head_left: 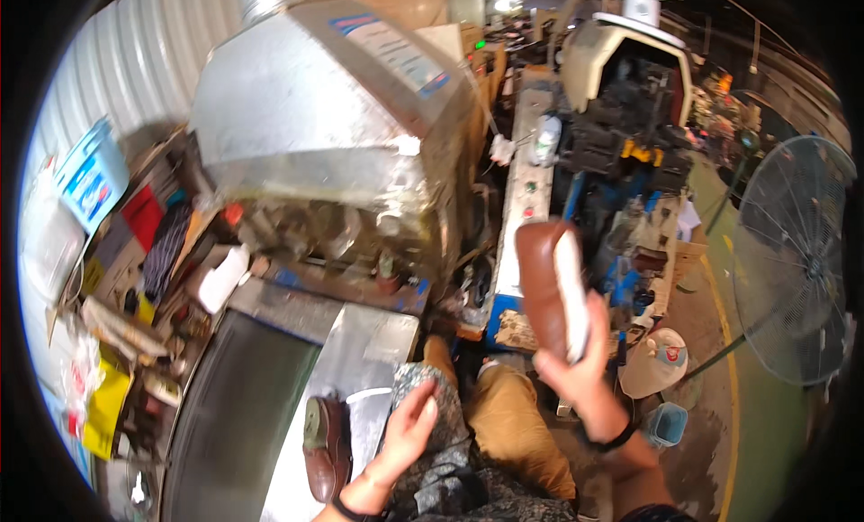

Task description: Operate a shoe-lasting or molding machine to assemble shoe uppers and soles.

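Note:
A brown leather shoe [547, 283] with a white sole is raised in front of me, toe upward. My right hand [580, 360] grips it at the lower end, fingers wrapped behind the sole and thumb across the front. Low over my lap hangs my left hand [409, 432], loosely open with nothing visible in it. Beside that hand, a second brown shoe [326, 468] with a greenish patch at its opening lies on a pale metal sheet [364, 337]. The sheet borders a dark conveyor belt [236, 414].
A large metal hood [288, 108] covers a machine ahead on the left. A cluttered machine bench [524, 184] extends away on the right. A big fan [796, 261] stands at far right, near a light-blue bin [666, 425]. Boxes and a blue bucket [93, 175] crowd the left.

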